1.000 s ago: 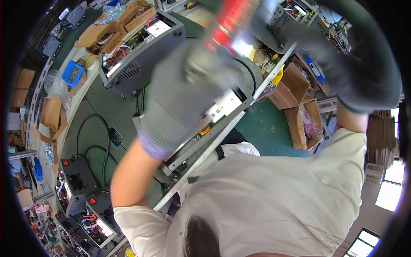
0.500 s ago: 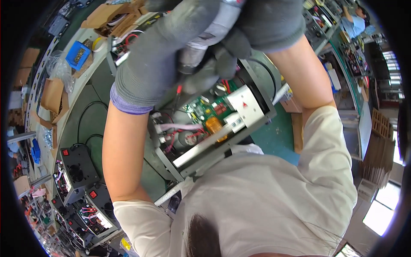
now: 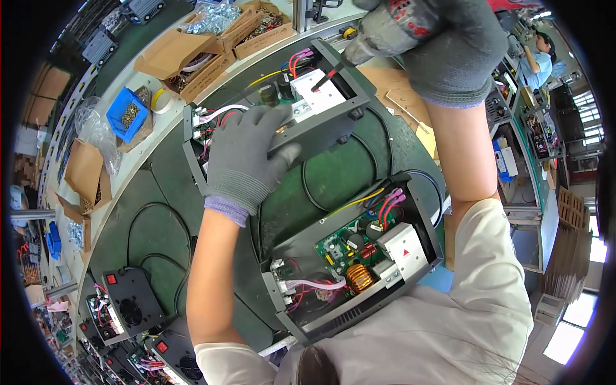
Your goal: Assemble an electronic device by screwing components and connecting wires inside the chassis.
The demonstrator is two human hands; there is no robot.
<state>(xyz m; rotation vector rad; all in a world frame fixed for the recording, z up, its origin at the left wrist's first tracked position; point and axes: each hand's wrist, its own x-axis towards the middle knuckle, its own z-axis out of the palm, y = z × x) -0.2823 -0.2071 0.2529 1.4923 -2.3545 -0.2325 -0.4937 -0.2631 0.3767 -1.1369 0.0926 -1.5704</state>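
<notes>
Left hand: wearing grey, edging into purple!
Right hand: sporting grey and purple too!
Drill: flashing red on grey!
Far housing: running dark grey.
Coil: gleaming striped copper-orange!
Parts bin: blazing blue!

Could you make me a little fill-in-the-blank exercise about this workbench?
1. The power tool is held in the person's ____ hand.
2. The left hand wears a dark gray ____.
3. The small bin of metal parts is coloured ____.
4. In the nearer open case, the circuit board is coloured ____.

Missing words: right; glove; blue; green.
</notes>
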